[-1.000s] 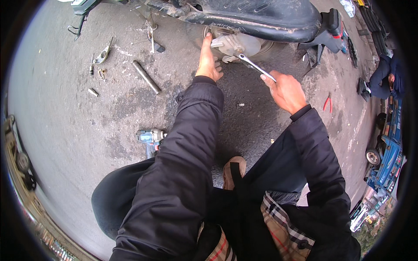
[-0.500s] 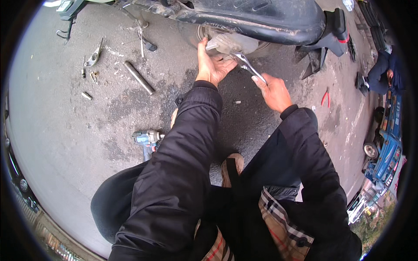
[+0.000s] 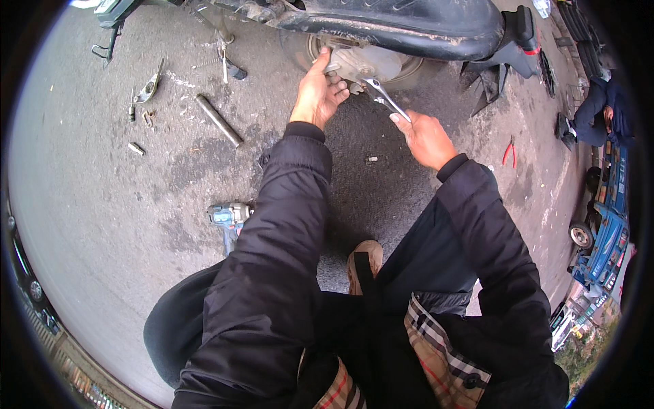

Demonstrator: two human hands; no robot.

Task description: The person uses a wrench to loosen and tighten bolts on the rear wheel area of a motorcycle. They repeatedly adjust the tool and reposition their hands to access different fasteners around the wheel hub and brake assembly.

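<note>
Under the dark body of a scooter, my left hand reaches up to the grey wheel hub. Its thumb lies along the hub's left side and its fingers are curled by a small metal piece, partly hidden. I cannot make out exactly what these fingers grip. My right hand is closed round the handle of a shiny ratchet wrench. The wrench's head points up and left, at the hub's lower edge; whether it touches the hub is unclear.
On the asphalt lie a cordless impact wrench, a metal tube, locking pliers, a small socket and red-handled pliers. A small metal piece lies between my arms. At right are a seated person and a blue cart.
My left hand has shifted slightly left, its fingers curling from a flatter, palm-up pose. The ratchet wrench's head has moved a little up and left, while my right hand stays almost in place.
</note>
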